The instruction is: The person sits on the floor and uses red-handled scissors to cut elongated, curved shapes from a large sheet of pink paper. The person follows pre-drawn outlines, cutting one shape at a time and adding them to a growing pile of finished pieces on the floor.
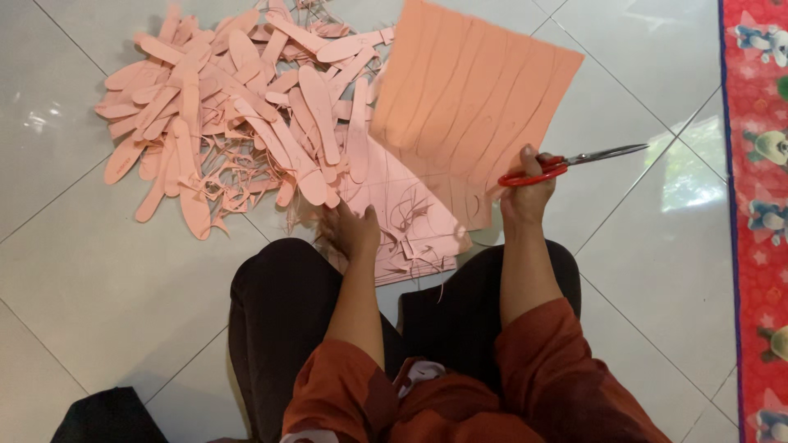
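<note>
My right hand (525,197) grips red-handled scissors (566,162), blades closed and pointing right. A large pink sheet (472,94) marked with long curved outlines stands tilted up in front of me, its lower edge meeting my right hand. My left hand (349,230) rests fingers-down on a flat stack of pink sheets (410,217) lying on the floor between my knees, among thin curled trimmings. It does not appear to hold anything.
A heap of pink sole-shaped cut-outs (238,115) and scrap strips lies at the upper left on the pale tiled floor (90,271). A red patterned mat (759,205) runs along the right edge. A dark cloth (107,414) lies at the bottom left.
</note>
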